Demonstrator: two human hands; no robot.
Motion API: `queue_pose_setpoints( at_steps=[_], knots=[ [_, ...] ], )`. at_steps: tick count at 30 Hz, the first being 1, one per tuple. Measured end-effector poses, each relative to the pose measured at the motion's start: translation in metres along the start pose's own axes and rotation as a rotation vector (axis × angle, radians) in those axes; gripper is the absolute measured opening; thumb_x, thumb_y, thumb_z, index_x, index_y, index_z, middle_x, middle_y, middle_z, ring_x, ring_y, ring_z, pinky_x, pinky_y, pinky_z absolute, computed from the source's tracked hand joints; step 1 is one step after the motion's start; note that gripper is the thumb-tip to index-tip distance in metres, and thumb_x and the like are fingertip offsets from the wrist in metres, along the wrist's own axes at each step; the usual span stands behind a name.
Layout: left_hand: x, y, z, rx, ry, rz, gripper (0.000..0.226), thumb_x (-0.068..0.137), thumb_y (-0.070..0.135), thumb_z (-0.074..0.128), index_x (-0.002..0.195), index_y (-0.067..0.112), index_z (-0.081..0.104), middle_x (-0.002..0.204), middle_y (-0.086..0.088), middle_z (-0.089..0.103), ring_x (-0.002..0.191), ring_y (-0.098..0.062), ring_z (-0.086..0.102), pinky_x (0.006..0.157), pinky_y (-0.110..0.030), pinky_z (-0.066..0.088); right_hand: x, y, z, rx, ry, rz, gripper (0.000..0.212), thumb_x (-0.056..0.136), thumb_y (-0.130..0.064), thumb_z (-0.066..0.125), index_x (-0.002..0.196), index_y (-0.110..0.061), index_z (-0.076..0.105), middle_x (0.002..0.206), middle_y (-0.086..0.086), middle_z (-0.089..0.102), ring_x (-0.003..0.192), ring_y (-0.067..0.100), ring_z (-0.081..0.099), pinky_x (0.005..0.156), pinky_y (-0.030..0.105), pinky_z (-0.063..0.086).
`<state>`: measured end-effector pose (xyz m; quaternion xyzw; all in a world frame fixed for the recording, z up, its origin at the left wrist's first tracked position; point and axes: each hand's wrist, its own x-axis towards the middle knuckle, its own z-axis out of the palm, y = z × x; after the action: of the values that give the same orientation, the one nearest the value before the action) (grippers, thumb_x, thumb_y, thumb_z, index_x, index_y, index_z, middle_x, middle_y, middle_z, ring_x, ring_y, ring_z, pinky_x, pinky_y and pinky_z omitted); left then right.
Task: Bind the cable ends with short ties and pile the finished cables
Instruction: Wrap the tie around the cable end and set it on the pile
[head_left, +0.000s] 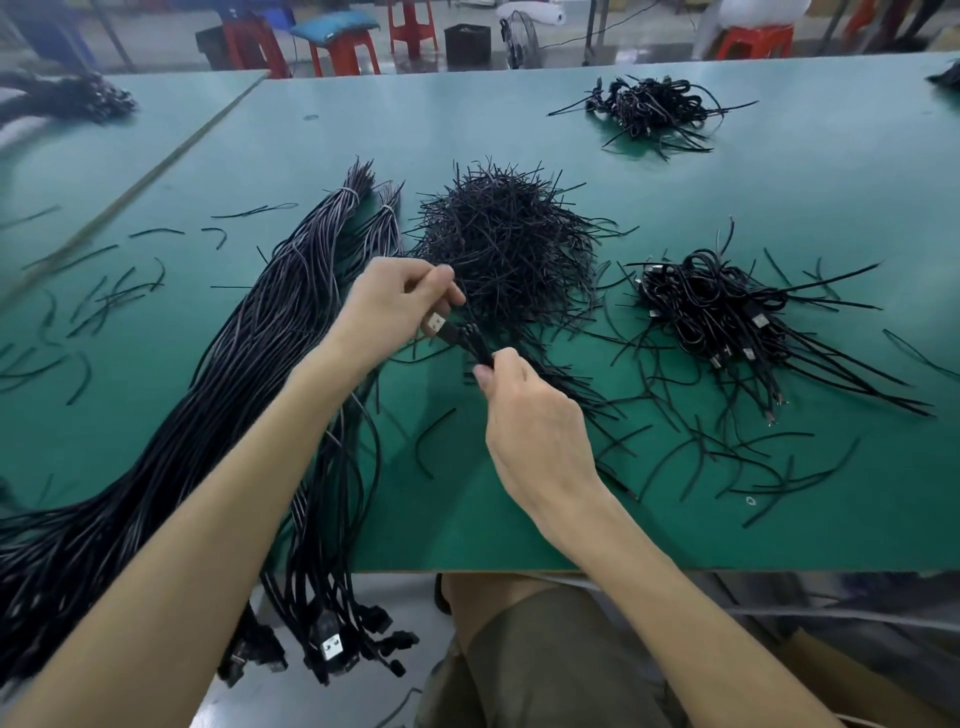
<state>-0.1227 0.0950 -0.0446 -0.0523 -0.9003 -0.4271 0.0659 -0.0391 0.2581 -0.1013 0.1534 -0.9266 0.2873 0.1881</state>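
Mid-task | left hand (400, 306) and right hand (530, 415) fingers (485, 374) pinch 1 folded cable (460, 338) between them | tie heap (509, 244) just beyond | small finished pile (727, 306) to their right | large unbound bundle (249, 364) left, remaining

The person is wearing loose shorts (545, 649) in a dull brown-green. The cloth is folding into soft creases over the lap. A bit of bare leg (480, 592) is peeking out at the top edge of the shorts. Both arms are showing bare all the way down, the left arm (208, 519) and the right arm (675, 587). The left grip (389, 306) and the right grip (535, 431) are bare too, and the right thumb nail (483, 376) is looking short and neat.
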Motion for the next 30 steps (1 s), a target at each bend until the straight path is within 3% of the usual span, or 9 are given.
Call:
queue_pose_setpoints(
  at_steps=[5,8,11,15,19,23,27,30],
  knots=[
    [0.017,-0.001,0.039,0.231,-0.059,-0.025,0.023,0.096,0.033,0.072,0.097,0.011,0.076,0.093,-0.010,0.072,0.085,-0.029,0.068,0.073,-0.041,0.056,0.000,-0.002,-0.004,0.012,-0.013,0.080,0.028,0.108,-0.036,0.021,0.095,-0.016,0.037,0.083,0.005,0.059,0.063,0.034,0.059,0.056,0.045,0.046],
    [0.018,0.001,0.057,0.307,-0.007,-0.068,0.031,0.091,0.046,0.074,0.094,0.015,0.074,0.092,-0.004,0.069,0.082,-0.029,0.067,0.072,-0.038,0.054,0.001,-0.001,-0.004,0.013,-0.030,0.092,0.027,0.110,-0.034,0.024,0.096,-0.015,0.038,0.085,0.006,0.060,0.066,0.035,0.061,0.057,0.044,0.045],
    [0.016,-0.002,0.068,0.297,0.097,-0.078,0.021,0.092,0.040,0.074,0.088,0.019,0.071,0.093,0.003,0.065,0.083,-0.026,0.066,0.069,-0.033,0.047,0.000,0.000,-0.003,0.022,-0.036,0.101,0.025,0.110,-0.033,0.026,0.095,-0.016,0.036,0.085,0.006,0.061,0.067,0.035,0.061,0.056,0.043,0.042],
    [0.009,-0.009,0.067,0.154,0.153,-0.049,0.010,0.093,0.024,0.074,0.088,0.016,0.075,0.098,-0.006,0.064,0.086,-0.032,0.064,0.077,-0.046,0.054,0.001,0.000,-0.004,0.050,-0.045,0.148,0.029,0.109,-0.036,0.024,0.096,-0.015,0.039,0.091,0.006,0.066,0.072,0.036,0.063,0.062,0.047,0.047],
    [0.003,-0.012,0.057,0.165,0.201,-0.024,0.015,0.093,0.024,0.072,0.080,0.019,0.068,0.086,0.005,0.052,0.083,-0.026,0.060,0.072,-0.037,0.044,0.005,0.002,-0.006,0.130,-0.043,0.244,0.033,0.110,-0.037,0.025,0.099,-0.012,0.045,0.100,0.007,0.070,0.080,0.034,0.065,0.071,0.051,0.051],
    [-0.005,-0.014,0.046,0.170,0.213,0.019,0.011,0.094,0.029,0.073,0.093,0.018,0.076,0.102,0.001,0.054,0.092,-0.020,0.060,0.086,-0.039,0.050,0.010,0.007,-0.007,0.247,-0.043,0.333,0.037,0.110,-0.037,0.027,0.102,-0.011,0.052,0.089,-0.003,0.065,0.077,0.029,0.063,0.073,0.054,0.051],
    [-0.018,-0.011,0.035,0.305,0.281,0.139,0.011,0.097,0.029,0.069,0.099,0.021,0.075,0.108,0.003,0.051,0.106,-0.016,0.049,0.082,-0.031,0.043,0.013,0.011,-0.006,0.297,-0.056,0.381,0.038,0.111,-0.038,0.028,0.101,-0.011,0.054,0.090,-0.006,0.065,0.077,0.026,0.061,0.077,0.052,0.051],
    [-0.022,-0.005,0.028,0.221,0.255,0.122,0.008,0.097,0.027,0.070,0.096,0.021,0.076,0.099,0.003,0.062,0.086,-0.013,0.060,0.074,-0.020,0.043,0.014,0.012,-0.004,0.319,-0.059,0.400,0.037,0.111,-0.039,0.028,0.099,-0.014,0.054,0.093,-0.010,0.063,0.082,0.024,0.063,0.078,0.050,0.051]
  ],
)
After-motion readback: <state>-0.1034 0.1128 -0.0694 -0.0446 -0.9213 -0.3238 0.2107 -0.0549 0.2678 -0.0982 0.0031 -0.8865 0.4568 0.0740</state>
